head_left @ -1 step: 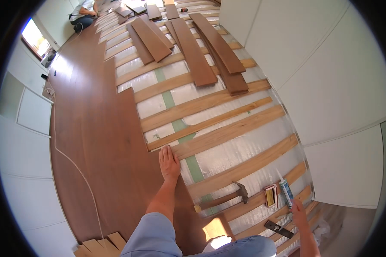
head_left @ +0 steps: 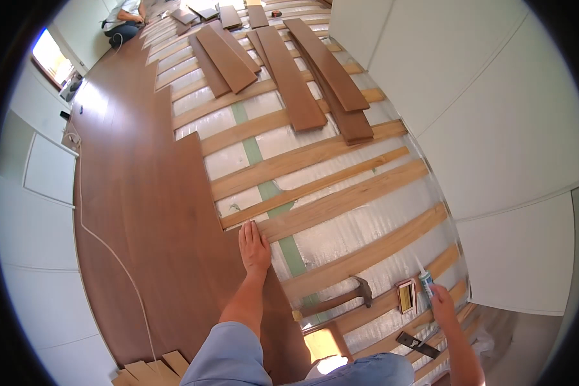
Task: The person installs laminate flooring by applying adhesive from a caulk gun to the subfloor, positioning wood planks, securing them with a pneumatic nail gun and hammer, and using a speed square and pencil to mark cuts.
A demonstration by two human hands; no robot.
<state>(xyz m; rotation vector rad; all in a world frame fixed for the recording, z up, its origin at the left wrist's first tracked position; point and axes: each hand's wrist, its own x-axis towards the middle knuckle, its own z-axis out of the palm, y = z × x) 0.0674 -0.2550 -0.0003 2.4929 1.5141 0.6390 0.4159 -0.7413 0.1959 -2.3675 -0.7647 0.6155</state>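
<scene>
White wall panels rise along the right side; a brown plank floor covers the left, its stepped edge running from near to far; beyond that edge, silvery foil spreads between pale wooden battens that lie crosswise, slanting up toward the right; loose brown planks rest in overlapping groups on the battens, toward the far end; a co-worker is low to the floor at the far left; a green strip shows on the foil close to the floor's edge, and a pale cord snakes along the left side; short pale wood pieces lie at the near left; a hammer lies to the right of the floor's edge, its head on the right; the left hand rests palm down at that edge – fingers extended, grasping nothing, fingertips by the end of a batten; the right hand, at the near right, is closed round the lower part of a sealant tube, whose white nozzle points far and slightly left; a black flat tool lies nearer – and a small framed packet sits just left of the tube.
</scene>
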